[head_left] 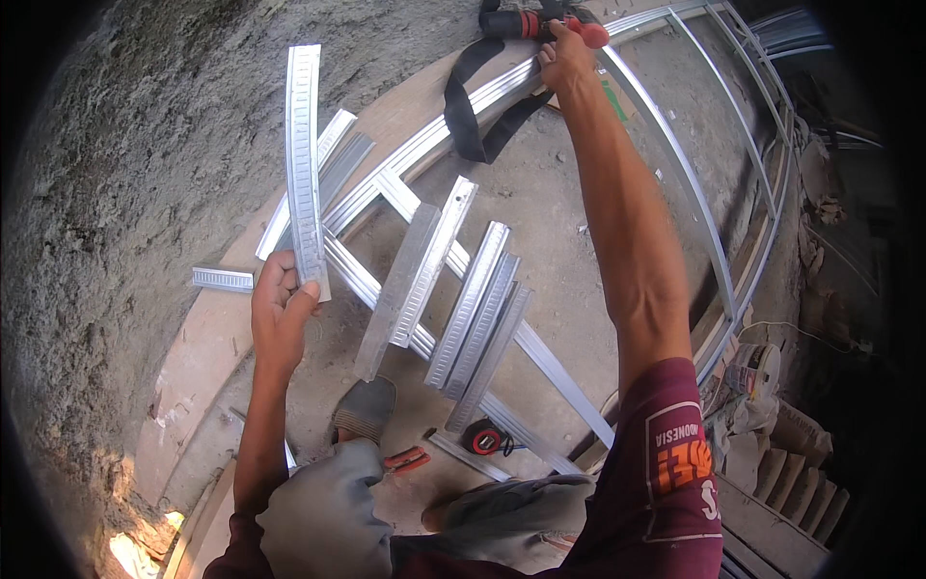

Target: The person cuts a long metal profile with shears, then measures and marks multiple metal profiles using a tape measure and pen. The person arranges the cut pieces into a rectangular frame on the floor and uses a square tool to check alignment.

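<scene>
My left hand (282,314) is closed round the lower end of a short metal channel (305,145) with a ribbed face, held upright in front of the wall. At the far middle, my right hand (567,60) grips a red and black power tool (526,24), which looks like a cordless drill and is partly cut off by the top edge. A black strap (465,101) loops down beside it. Several cut channel pieces (470,304) lie across long metal profiles (552,372) between my arms. A smaller offcut (223,280) rests left of my left hand.
A curved metal frame (666,125) spans the floor to the right. Near my feet lie a red and black tape measure (482,437) and a red hand tool (406,460). A rough wall (145,145) rises on the left; a white bucket (764,369) and sacks stand at right.
</scene>
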The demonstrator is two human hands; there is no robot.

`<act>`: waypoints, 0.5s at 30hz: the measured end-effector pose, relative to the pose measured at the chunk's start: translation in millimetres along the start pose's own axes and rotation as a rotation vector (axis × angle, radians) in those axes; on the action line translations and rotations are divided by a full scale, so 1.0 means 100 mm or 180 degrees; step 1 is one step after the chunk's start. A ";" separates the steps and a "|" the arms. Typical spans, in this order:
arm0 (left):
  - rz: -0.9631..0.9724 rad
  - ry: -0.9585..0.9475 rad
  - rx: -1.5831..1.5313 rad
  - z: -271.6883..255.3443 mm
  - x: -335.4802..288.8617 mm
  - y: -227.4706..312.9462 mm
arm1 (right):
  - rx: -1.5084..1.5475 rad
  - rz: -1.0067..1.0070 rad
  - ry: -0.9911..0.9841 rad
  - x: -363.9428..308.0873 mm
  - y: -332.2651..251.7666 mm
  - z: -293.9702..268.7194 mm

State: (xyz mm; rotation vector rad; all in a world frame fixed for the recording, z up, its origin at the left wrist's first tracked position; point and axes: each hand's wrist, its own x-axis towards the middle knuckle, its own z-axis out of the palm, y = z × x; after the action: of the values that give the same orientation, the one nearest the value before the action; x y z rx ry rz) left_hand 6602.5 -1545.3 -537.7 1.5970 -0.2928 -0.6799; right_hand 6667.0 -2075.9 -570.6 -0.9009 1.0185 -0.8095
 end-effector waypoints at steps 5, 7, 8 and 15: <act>-0.0260 0.0199 -0.0253 -0.22 -0.01 -0.11 | 0.0293 0.0261 -0.0035 0.28 0.27 0.45; -0.0332 0.0194 -0.0297 -0.19 0.04 -0.13 | 0.0328 0.0334 -0.0179 0.26 0.28 0.55; -0.0363 0.0159 -0.0338 -0.17 0.07 -0.16 | 0.0357 0.0368 -0.0220 0.25 0.30 0.57; -0.0408 -0.0028 -0.0500 -0.05 0.23 -0.22 | 0.0644 0.0520 -0.0570 0.28 0.41 0.64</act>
State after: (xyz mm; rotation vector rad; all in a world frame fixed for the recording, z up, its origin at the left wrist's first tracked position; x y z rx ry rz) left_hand 6619.5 -1550.6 -565.2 1.4717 -0.1402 -0.7894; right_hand 6741.6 -2068.8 -600.8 -0.6943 0.8256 -0.6683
